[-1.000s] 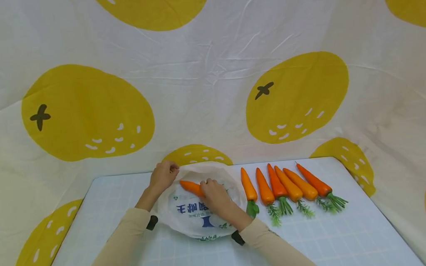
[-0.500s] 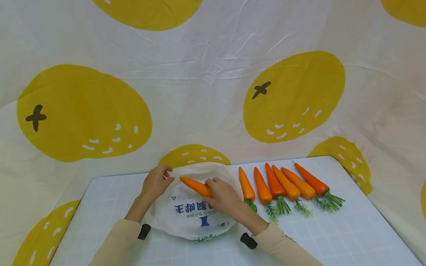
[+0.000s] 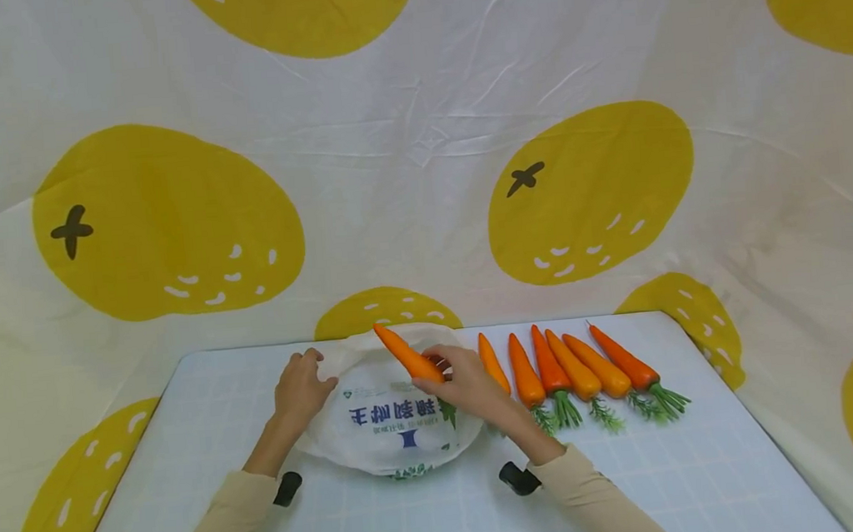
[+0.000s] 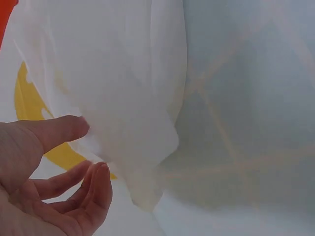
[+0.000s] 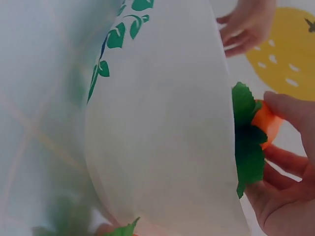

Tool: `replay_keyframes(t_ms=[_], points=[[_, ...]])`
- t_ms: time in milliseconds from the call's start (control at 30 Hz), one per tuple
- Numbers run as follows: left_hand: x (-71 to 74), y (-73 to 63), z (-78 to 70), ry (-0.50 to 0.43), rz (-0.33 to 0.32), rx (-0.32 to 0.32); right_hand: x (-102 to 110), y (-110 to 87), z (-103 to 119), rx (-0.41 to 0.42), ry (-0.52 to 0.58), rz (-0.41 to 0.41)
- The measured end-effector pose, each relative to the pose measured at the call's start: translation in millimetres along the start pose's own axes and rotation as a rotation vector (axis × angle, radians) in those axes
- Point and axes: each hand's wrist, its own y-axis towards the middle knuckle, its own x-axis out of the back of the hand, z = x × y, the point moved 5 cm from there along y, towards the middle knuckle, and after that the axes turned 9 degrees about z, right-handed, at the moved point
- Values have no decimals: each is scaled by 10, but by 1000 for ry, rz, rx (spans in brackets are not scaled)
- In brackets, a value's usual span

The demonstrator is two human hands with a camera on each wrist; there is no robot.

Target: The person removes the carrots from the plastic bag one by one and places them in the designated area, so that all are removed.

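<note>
My right hand (image 3: pixel 469 379) grips an orange carrot (image 3: pixel 401 350) by its thick end, above the open mouth of a white plastic bag (image 3: pixel 361 448). The carrot slants with its tip up and to the left. In the right wrist view its green leaves (image 5: pixel 250 147) stick out beside the bag's edge, below my thumb. At the bag's left rim is my left hand (image 3: pixel 301 390), fingers loosely bent with a gap to the thumb. The left wrist view shows these fingertips (image 4: pixel 102 172) close to the plastic; whether they touch it is unclear.
Several more carrots (image 3: pixel 555 364) with green tops lie in a row on the light blue table (image 3: pixel 639 483), right of the bag. The nearest is partly hidden by my right hand. A white cloth (image 3: pixel 423 216) printed with yellow fruit hangs behind the table.
My right hand has lifted the carrot up and to the right, and its tip has risen. My left hand has drawn back left and down from the bag's far rim.
</note>
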Motion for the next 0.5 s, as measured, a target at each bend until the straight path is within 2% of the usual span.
replay_keyframes(t_ms=[200, 367, 500], points=[[-16, -15, 25, -81, -9, -1, 158, -67, -17, 2, 95, -54], [-32, -11, 93, -145, -7, 27, 276, -133, -119, -46, 163, -112], [-38, -7, 171, -184, -14, 38, 351, -184, -240, -88, 265, -110]])
